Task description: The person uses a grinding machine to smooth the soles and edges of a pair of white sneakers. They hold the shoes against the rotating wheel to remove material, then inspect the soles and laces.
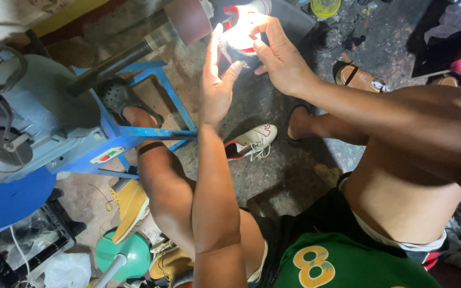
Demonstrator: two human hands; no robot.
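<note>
— Rough grey concrete floor (273,176) fills the middle of the frame, stained and littered. What do we have at the top?

— We hold a white and red sports shoe (239,33) with a dark sole at the top centre, washed out by bright light. Our right hand (279,56) grips it from the right, fingers curled over its upper and thumb underneath. Our left hand (215,85) stands with a flat palm and straight fingers against its left side; we cannot tell whether it grips or only steadies it.

— And what sits right beside the shoe?

— A dull red cylindrical sanding drum (189,18) on a dark metal shaft (116,61), just left of the shoe. We cannot tell whether they touch. The shaft runs down to a grey motor (12,122) on a blue metal frame (150,130) at the left.

— Further out?

— Our foot in a black perforated clog (119,97) rests inside the frame. A second white and red sports shoe (252,143) lies on the floor at centre. A brown leather sandal (357,78) lies at upper right, a tan leather boot (130,205) at lower left beside a green plastic bowl (129,255).
</note>
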